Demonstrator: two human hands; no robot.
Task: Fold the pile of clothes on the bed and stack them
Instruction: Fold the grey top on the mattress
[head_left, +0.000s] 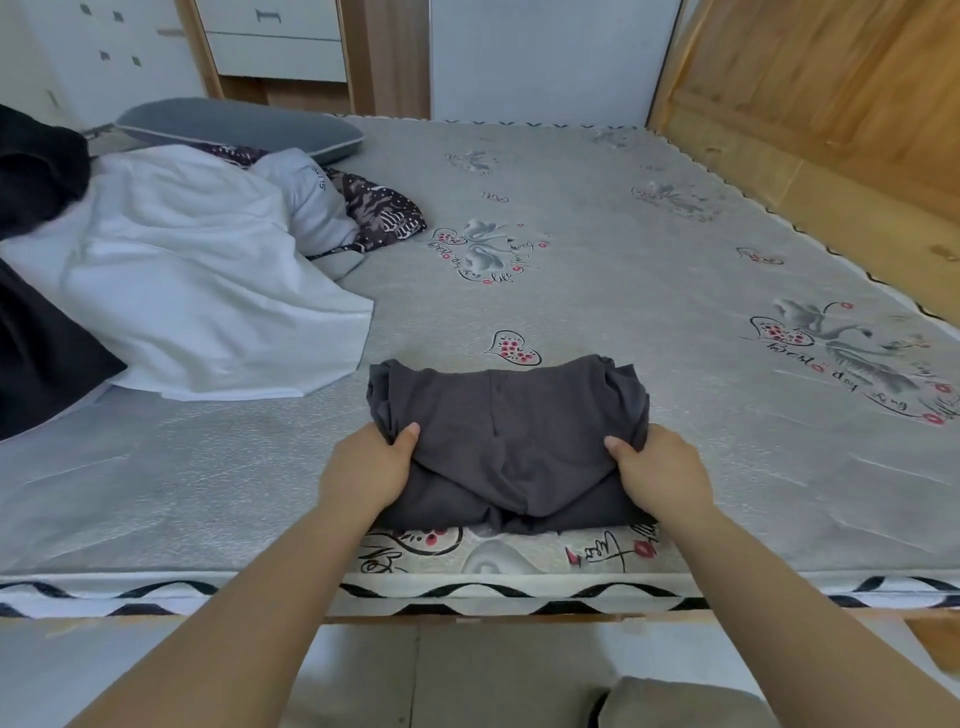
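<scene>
A folded dark grey garment (506, 441) is lying on the bed (649, 249) in the lower centre of the frame, close to the near edge of the mattress. The left hand (371, 470) is grasping the garment's left side, thumb lying on top of the cloth and the other fingers tucked out of sight beneath it. The right hand (657, 470) is grasping the right side in the same way, thumb on top, fingers hidden below. Both forearms are reaching in from the bottom of the frame.

In the left part of the frame the unfolded pile is sitting: a white garment (202, 291) is spreading over the mattress, with a black garment (36, 343) lying at the far left edge, and a dark patterned cloth (384, 210) poking out just behind the white one. A grey pillow (239, 127) is resting in the upper left, behind the pile. A wooden headboard (810, 78) is filling the upper right corner.
</scene>
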